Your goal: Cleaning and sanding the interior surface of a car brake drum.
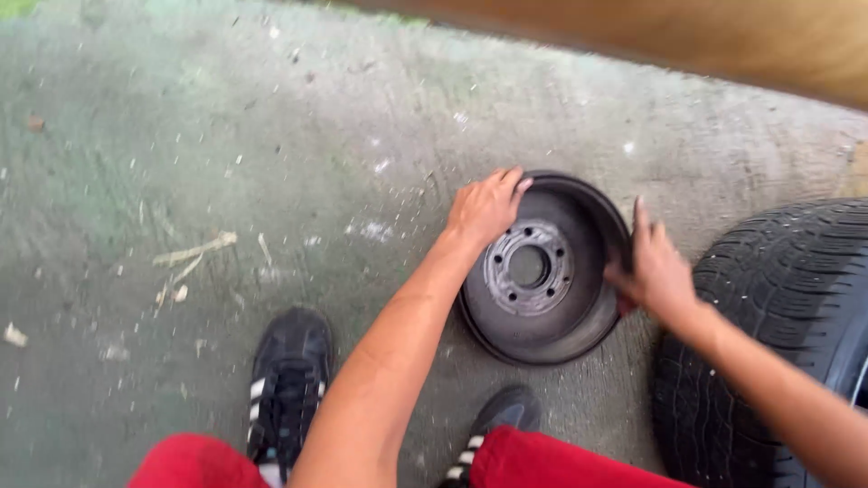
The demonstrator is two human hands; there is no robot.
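Observation:
A dark round brake drum (542, 312) lies open side up on the concrete ground, its hub face with a centre hole and several bolt holes showing. My left hand (486, 206) grips the drum's upper left rim. My right hand (655, 269) holds the drum's right rim, fingers curled over the edge.
A black car tyre (778, 298) stands right next to the drum on the right. My two black shoes (289, 380) and red trouser legs (542, 461) are at the bottom. Twigs and small debris (194, 253) litter the concrete on the left.

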